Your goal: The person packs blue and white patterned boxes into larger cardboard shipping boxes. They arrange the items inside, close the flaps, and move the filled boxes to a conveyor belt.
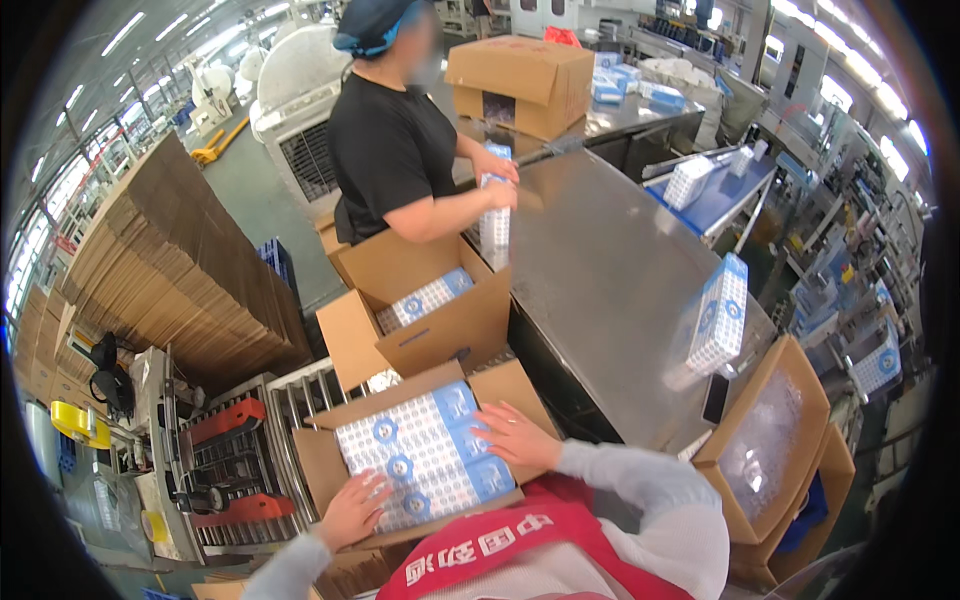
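Note:
An open cardboard carton (325,462) stands in front of me, with several white-and-blue patterned packs (415,445) lying side by side in it. My left hand (352,508) rests at the carton's near left, its spread fingers touching the packs' white end. On the right, my right hand (518,436) lies with fingers stretched out over the packs' blue end, beside the carton's right flap. Neither hand grips anything. Just beyond is a second open carton (450,325) with a similar pack (428,300) inside.
A co-worker (395,150) in black holds an upright pack (495,225) at the metal table (590,270). Another pack (718,315) and a phone (715,398) are at the table's right. A carton of clear plastic (762,450) stands right; a roller conveyor (285,420) and flattened cardboard (175,260) lie left.

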Demonstrator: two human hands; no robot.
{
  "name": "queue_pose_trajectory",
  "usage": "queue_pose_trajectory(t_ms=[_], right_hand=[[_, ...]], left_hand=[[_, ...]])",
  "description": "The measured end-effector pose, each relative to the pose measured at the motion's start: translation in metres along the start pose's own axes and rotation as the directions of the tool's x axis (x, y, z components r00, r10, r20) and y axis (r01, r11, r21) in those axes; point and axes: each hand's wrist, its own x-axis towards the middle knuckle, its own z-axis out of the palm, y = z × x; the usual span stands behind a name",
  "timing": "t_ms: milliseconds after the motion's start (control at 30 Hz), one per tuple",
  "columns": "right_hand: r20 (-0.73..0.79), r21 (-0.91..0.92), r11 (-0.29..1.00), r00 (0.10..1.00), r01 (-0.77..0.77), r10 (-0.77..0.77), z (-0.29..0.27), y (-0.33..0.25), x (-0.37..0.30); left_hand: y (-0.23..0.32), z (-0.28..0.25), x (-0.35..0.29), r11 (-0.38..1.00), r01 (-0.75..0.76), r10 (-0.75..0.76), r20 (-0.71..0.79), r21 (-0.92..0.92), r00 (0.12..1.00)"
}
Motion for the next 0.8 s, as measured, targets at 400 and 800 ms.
queue_pose_trajectory(t_ms=[400, 800], right_hand=[[0.412, 0.331, 0.798, 0.838, -0.503, 0.357, -0.033, -0.035, 0.051], [0.211, 0.08, 0.997, 0.977, 0.016, -0.033, 0.006, -0.035, 0.124]], left_hand=[[0.007, 0.064, 0.009, 0.591, 0.636, -0.514, 0.377, -0.496, 0.771], [-0.026, 0.069, 0.044, 0.749, 0.662, -0.652, -0.164, 0.009, 0.74]])
